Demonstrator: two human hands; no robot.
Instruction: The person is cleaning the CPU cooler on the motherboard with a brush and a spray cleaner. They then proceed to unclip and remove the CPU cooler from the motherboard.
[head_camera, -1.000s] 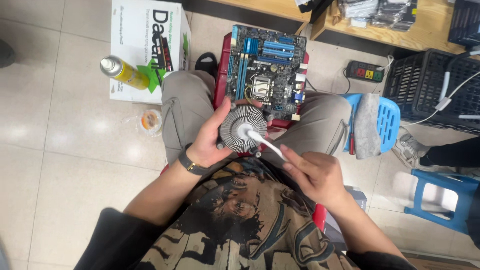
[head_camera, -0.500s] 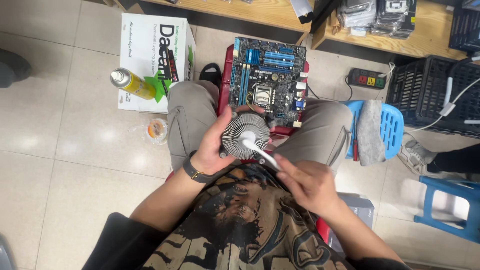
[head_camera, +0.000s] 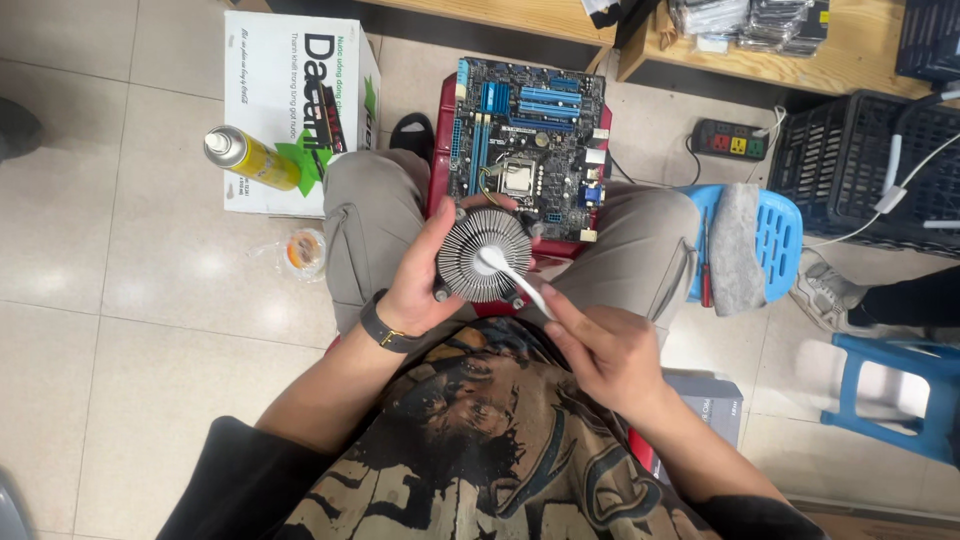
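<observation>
The left hand (head_camera: 420, 285) is curling closed around a round finned heatsink (head_camera: 485, 255), holding it over the person's lap just in front of the motherboard (head_camera: 527, 135) lying across the knees. The right hand (head_camera: 600, 350) is pinching a white brush (head_camera: 510, 275), its head touching the heatsink's centre.

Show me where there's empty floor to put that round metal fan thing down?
Bare tiles lie left of the left hand, past the tape roll and below the spray can and white box. It is crowded ahead: the circuit board fills the lap, and the blue stools and black crate fill the right.
</observation>
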